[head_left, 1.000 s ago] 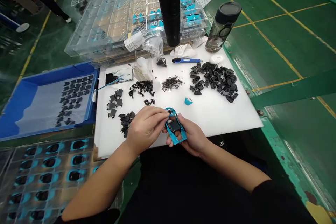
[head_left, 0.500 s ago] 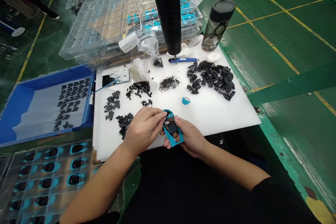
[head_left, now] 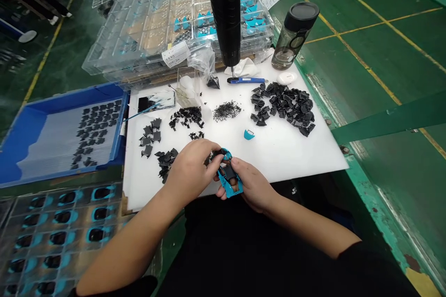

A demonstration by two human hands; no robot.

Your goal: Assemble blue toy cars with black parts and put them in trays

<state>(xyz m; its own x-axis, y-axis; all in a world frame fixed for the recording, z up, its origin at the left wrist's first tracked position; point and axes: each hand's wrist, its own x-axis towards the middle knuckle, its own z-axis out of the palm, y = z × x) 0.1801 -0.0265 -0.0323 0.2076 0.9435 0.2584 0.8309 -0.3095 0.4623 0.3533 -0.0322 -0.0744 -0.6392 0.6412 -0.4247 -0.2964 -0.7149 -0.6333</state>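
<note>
A blue plastic frame (head_left: 234, 189) with a black plastic part (head_left: 229, 171) seated inside it is gripped by my right hand (head_left: 256, 183), thumb along its right side and fingertips showing beneath. My left hand (head_left: 195, 164) is curled over the upper end of the frame. Its thumb and fingers close round a small black plastic piece (head_left: 223, 154) there, partly hidden by the fingers. Just beyond my hands, a small blue cap-like piece (head_left: 248, 135) lies on the white board (head_left: 278, 158). A pile of black parts (head_left: 166, 161) sits beside my left hand.
A black power screwdriver (head_left: 226, 23) hangs over the board, above a blue utility knife (head_left: 246, 80). Small screws (head_left: 226, 111) and black parts (head_left: 285, 104) lie in heaps. Around stand a drink bottle (head_left: 295, 35), clear trays (head_left: 139, 23) and a blue bin (head_left: 45, 106).
My left hand has rolled over, its fingers now curled round the frame's upper end instead of pointing at it. The right hand keeps its hold. The whole view has shifted slightly.
</note>
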